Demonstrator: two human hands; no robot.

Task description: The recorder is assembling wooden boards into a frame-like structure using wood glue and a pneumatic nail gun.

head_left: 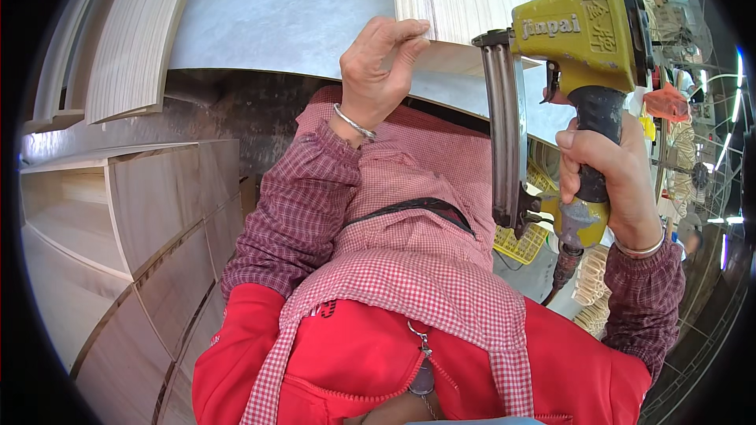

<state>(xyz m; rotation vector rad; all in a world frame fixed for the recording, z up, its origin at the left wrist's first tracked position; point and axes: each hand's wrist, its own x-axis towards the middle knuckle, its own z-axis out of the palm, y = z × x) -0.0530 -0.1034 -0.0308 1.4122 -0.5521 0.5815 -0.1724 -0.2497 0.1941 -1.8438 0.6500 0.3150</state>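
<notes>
My right hand (pixel 614 169) is wrapped round the black grip of a yellow pneumatic nail gun (pixel 579 35), raised on the right. Its long metal magazine points down and its nose is close to the corner of a pale wooden board (pixel 461 0). An air hose fitting (pixel 565 264) hangs from the handle's lower end. My left hand (pixel 382 67) is at the board's near left corner, thumb and forefinger brought together. Whether something small is between those fingertips, I cannot make out. The board lies on a grey-blue worktop (pixel 276 16).
More pale boards (pixel 146 27) lie on the worktop's left. Stacked wooden boxes (pixel 161 208), one with an open front, stand at the lower left. A yellow plastic basket (pixel 524 244) sits below the nail gun. Curved wooden pieces (pixel 594 279) are piled at the right.
</notes>
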